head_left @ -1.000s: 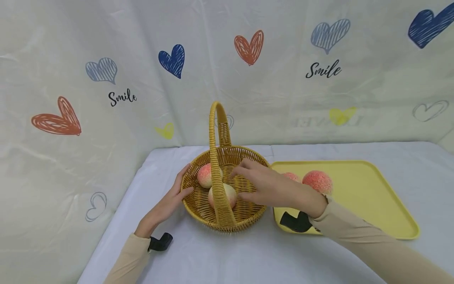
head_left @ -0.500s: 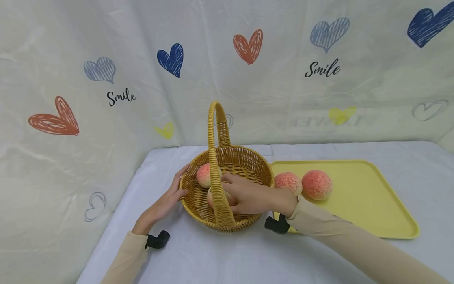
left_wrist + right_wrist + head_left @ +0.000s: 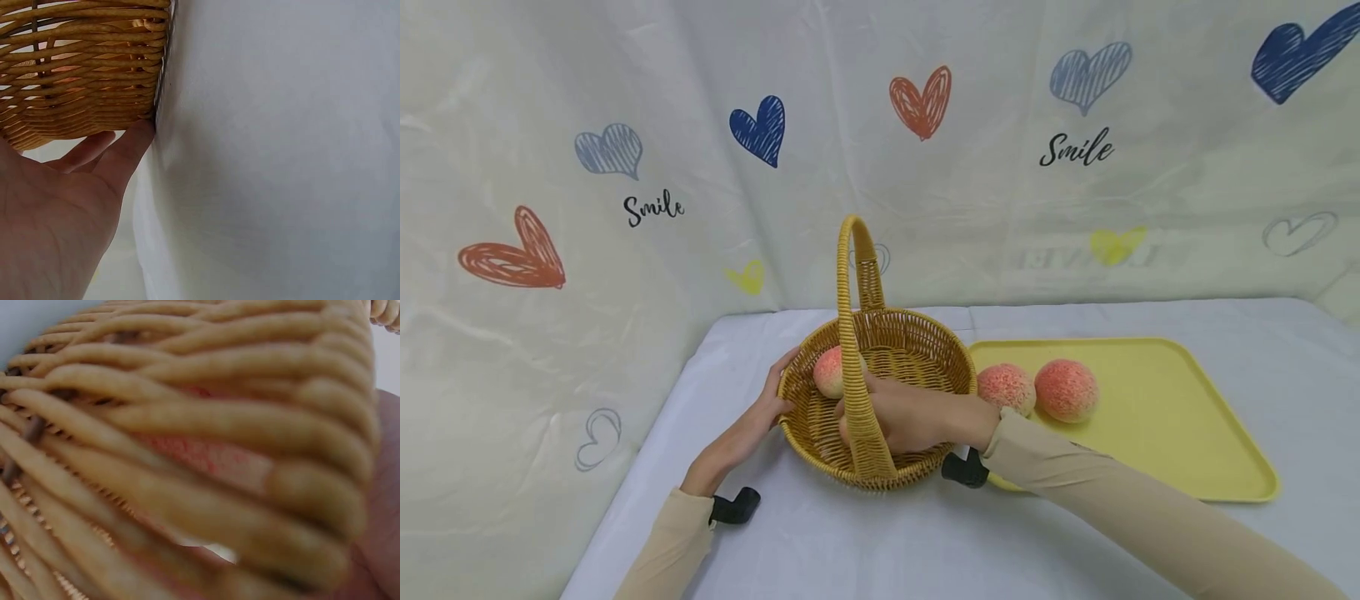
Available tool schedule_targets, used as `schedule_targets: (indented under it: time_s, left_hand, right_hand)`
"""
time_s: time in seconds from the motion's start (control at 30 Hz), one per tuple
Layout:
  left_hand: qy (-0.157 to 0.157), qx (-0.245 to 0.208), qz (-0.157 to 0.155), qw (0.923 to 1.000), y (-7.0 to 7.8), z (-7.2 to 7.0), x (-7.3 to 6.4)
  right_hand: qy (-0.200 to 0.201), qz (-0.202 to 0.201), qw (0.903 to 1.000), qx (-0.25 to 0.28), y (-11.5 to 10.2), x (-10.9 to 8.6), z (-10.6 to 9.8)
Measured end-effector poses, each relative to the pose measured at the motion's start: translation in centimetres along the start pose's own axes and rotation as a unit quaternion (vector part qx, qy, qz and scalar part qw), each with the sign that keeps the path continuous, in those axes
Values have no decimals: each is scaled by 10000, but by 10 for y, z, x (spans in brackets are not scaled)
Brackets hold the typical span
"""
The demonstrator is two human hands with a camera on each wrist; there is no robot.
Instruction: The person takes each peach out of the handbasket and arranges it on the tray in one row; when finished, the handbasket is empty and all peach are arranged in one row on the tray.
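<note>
A tan wicker basket (image 3: 928, 329) with a tall arched handle stands on the white-covered table in the head view. My left hand (image 3: 752, 427) holds its left rim; the left wrist view has the fingers against the woven side. Inside the basket, my right hand (image 3: 906, 414) grips a peach (image 3: 844, 431), mostly hidden by the hand and handle. Pink peach skin (image 3: 200, 453) shows through the weave in the right wrist view. Another peach (image 3: 828, 372) lies at the basket's left side.
Right of the basket is a yellow tray (image 3: 1157, 417) bearing two pink peaches (image 3: 1006, 387), side by side near its left end. The basket handle (image 3: 844, 308) arches over the right hand's fingers. A white cloth backdrop (image 3: 985, 208) with hearts hangs behind the table.
My right hand has lowered into the basket and moved left, its fingers closing round the front peach. My left hand has stayed at the rim. The tray peaches are now less covered by the arm.
</note>
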State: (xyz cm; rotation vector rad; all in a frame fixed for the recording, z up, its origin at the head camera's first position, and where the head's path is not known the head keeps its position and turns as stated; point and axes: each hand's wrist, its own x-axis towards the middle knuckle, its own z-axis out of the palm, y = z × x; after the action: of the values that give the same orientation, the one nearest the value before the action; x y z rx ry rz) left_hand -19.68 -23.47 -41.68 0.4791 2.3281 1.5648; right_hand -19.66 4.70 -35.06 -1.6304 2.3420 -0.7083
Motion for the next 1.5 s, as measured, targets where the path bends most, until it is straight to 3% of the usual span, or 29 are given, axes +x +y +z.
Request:
schedule_targets:
  time_s: [0.2,0.33,0.5,0.67,0.8,1.1,1.5]
  left_hand:
    - [-18,-26,37,10000,0,1,-1]
    - [-3,-14,27,10000,0,2,0]
    - [47,39,-15,10000,0,3,-1]
    - [62,69,-9,10000,-1,2,-3]
    - [95,58,-4,9999,-3,1,-3]
    - [125,42,16,9999,-4,2,-2]
    - [78,84,50,9999,0,3,-1]
  right_hand:
    - [-127,221,9997,-4,1,1,4]
    - [-181,862,9961,1,0,-1,3]
    - [-222,2032,9789,73,-3,-7,-3]
    - [-121,2689,9627,282,-1,-12,-8]
    - [157,2683,9632,78,0,-14,-10]
    - [449,2016,9773,-476,-5,-14,-9]
    - [203,2368,9695,-596,-8,-12,-9]
